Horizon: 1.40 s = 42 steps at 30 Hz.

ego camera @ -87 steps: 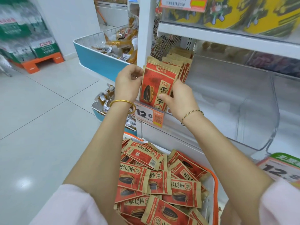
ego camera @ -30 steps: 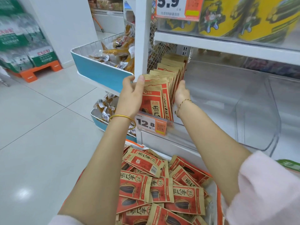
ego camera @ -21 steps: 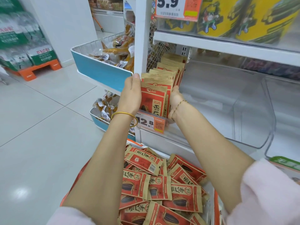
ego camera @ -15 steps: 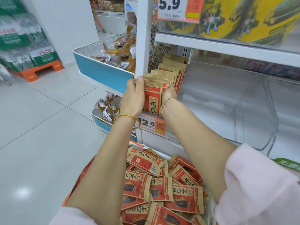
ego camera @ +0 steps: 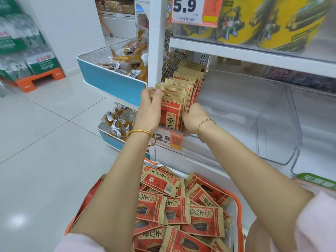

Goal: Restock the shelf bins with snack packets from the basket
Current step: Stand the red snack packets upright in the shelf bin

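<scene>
A row of standing packets, red and kraft-brown, is seen just above the middle of the view, at about 12 o'clock, set upright at the left end of a clear shelf bin. The rest of that bin stretches bare toward 3 o'clock. The left grip is closed on the front packets at their left edge, with the thumb laid over their top corner and the fingers wrapped behind. The right grip is placed lower, against the right edge of the same row, its fingers curled inward. Their tips are hidden, so it cannot be told whether any packet is pinched. A gold bangle is worn on the left wrist and a thin cord bracelet on the right. A price tag is fixed to the bin's front lip, just under the two grips. At 6 o'clock an orange-rimmed basket is seen between the forearms, filled with loose packets of the same kind lying flat in a heap. At 10 o'clock a blue wire tray of yellow-brown snacks is mounted beside the shelf post. Yellow tubs are stacked on the shelf above, at 1 o'clock.
</scene>
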{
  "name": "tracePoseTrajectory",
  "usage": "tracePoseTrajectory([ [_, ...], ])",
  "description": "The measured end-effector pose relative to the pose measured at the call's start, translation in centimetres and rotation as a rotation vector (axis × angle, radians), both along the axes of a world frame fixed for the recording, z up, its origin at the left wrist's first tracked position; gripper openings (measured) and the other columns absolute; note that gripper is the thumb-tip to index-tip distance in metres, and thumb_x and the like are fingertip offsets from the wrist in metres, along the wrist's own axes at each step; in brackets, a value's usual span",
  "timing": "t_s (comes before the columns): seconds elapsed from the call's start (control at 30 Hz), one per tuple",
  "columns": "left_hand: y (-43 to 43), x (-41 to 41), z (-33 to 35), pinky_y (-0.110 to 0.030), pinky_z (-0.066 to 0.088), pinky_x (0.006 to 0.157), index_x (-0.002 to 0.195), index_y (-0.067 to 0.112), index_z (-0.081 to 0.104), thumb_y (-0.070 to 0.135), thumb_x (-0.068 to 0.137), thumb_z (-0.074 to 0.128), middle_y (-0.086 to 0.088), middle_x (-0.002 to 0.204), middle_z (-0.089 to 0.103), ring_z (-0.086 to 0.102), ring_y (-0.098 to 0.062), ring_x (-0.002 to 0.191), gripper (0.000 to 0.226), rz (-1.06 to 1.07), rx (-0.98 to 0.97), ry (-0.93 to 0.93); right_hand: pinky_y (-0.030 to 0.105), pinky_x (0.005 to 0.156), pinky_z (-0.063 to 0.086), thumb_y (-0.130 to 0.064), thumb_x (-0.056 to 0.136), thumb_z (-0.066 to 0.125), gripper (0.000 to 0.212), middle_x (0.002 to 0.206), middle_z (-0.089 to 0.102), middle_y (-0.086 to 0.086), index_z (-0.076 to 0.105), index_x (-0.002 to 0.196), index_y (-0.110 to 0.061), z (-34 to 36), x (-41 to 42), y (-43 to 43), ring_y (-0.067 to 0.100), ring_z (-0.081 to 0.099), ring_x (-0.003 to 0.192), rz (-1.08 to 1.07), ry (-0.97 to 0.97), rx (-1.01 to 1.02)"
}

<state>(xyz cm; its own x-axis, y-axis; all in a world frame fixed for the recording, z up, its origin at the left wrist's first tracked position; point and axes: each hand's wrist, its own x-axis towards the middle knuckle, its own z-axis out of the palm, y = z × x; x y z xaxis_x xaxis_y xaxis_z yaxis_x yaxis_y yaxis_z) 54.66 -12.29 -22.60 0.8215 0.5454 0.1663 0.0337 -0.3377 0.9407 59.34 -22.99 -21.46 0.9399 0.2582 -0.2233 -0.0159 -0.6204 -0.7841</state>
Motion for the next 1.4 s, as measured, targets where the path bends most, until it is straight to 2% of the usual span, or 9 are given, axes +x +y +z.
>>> tracePoseTrajectory([
  [0.1, -0.2, 0.1, -0.3, -0.029, 0.038, 0.086, 0.128, 0.021, 0.041, 0.040, 0.100, 0.029, 0.004, 0.115, 0.053, 0.050, -0.013, 0.104, 0.036, 0.007, 0.024, -0.018, 0.029, 0.068, 0.050, -0.003, 0.095, 0.042, 0.023, 0.101, 0.059, 0.010, 0.052, 0.115, 0.003, -0.3, -1.3, 0.4, 0.028, 0.060, 0.094, 0.028, -0.094, -0.055],
  [0.23, -0.3, 0.3, -0.7, -0.031, 0.039, 0.091, 0.134, 0.019, 0.037, 0.042, 0.100, 0.028, 0.001, 0.122, 0.052, 0.050, -0.015, 0.108, 0.042, 0.011, 0.040, -0.005, 0.029, 0.078, 0.041, 0.001, 0.092, 0.044, 0.033, 0.114, 0.054, 0.014, 0.038, 0.124, 0.001, -0.7, -2.3, 0.7, 0.028, 0.055, 0.105, 0.085, -0.097, -0.129],
  [0.4, -0.6, -0.6, -1.1, -0.038, 0.030, 0.110, 0.143, 0.013, 0.030, 0.048, 0.098, 0.033, -0.004, 0.139, 0.042, 0.038, -0.015, 0.127, 0.057, 0.101, -0.002, 0.009, 0.027, 0.080, 0.040, 0.004, 0.093, 0.034, 0.030, 0.111, 0.056, 0.011, 0.050, 0.118, 0.000, 0.6, -2.5, -2.0, 0.028, 0.054, 0.106, 0.233, -0.214, -0.293],
  [0.57, -3.9, -5.2, -1.4, -0.035, 0.035, 0.094, 0.107, 0.005, 0.049, 0.015, 0.086, 0.050, -0.009, 0.110, 0.050, 0.044, -0.025, 0.107, 0.023, 0.471, 0.187, -0.210, 0.029, 0.095, 0.043, 0.004, 0.093, 0.032, 0.038, 0.123, 0.057, 0.013, 0.053, 0.124, -0.005, 1.0, -4.6, -6.2, 0.025, 0.055, 0.112, 0.184, -0.448, -0.083],
  [0.7, -7.3, -8.0, -4.5, -0.032, 0.042, 0.074, 0.096, 0.015, 0.049, 0.012, 0.087, 0.048, -0.002, 0.089, 0.056, 0.052, -0.020, 0.081, 0.009, 0.019, 0.212, 0.147, 0.032, 0.072, 0.054, 0.008, 0.091, 0.031, 0.037, 0.098, 0.062, 0.009, 0.060, 0.104, -0.010, 0.6, -8.6, -10.5, 0.025, 0.066, 0.082, 0.264, -0.395, 0.163],
  [0.87, -8.8, -8.4, -11.3, -0.027, 0.041, 0.080, 0.112, 0.003, 0.060, 0.014, 0.091, 0.049, -0.016, 0.115, 0.062, 0.057, -0.029, 0.107, 0.026, -0.554, 0.707, 0.859, 0.025, 0.068, 0.052, 0.001, 0.094, 0.037, 0.031, 0.095, 0.062, 0.004, 0.062, 0.107, -0.010, -5.8, -8.9, -13.7, 0.024, 0.068, 0.083, 0.552, -0.066, -0.292],
  [1.1, -9.9, -7.8, -16.8, -0.038, 0.038, 0.098, 0.125, 0.010, 0.051, 0.026, 0.089, 0.057, -0.014, 0.126, 0.049, 0.046, -0.032, 0.117, 0.040, -0.748, 1.059, 0.956, 0.025, 0.065, 0.048, -0.012, 0.089, 0.055, 0.014, 0.096, 0.064, 0.006, 0.061, 0.102, -0.010, -15.8, -5.7, -12.8, 0.023, 0.061, 0.086, 0.782, -0.056, -0.846],
  [1.27, -9.7, -6.5, -16.4, -0.034, 0.044, 0.091, 0.122, 0.011, 0.053, 0.022, 0.091, 0.058, -0.012, 0.124, 0.053, 0.053, -0.028, 0.112, 0.034, -0.787, 1.149, 1.031, 0.043, 0.094, 0.044, -0.042, 0.080, 0.069, 0.060, 0.127, 0.052, 0.006, 0.044, 0.128, -0.016, -21.9, -7.2, -11.8, 0.027, 0.050, 0.117, 0.825, -0.088, -0.912],
  [1.4, -9.2, -5.9, -15.4, -0.033, 0.045, 0.087, 0.118, 0.009, 0.056, 0.020, 0.091, 0.055, -0.011, 0.118, 0.058, 0.056, -0.026, 0.107, 0.029, -0.782, 1.142, 1.020, 0.045, 0.096, 0.034, -0.052, 0.072, 0.073, 0.078, 0.131, 0.047, 0.007, 0.039, 0.133, -0.017, -22.8, -8.1, -11.8, 0.027, 0.042, 0.123, 0.782, -0.221, -1.011],
])
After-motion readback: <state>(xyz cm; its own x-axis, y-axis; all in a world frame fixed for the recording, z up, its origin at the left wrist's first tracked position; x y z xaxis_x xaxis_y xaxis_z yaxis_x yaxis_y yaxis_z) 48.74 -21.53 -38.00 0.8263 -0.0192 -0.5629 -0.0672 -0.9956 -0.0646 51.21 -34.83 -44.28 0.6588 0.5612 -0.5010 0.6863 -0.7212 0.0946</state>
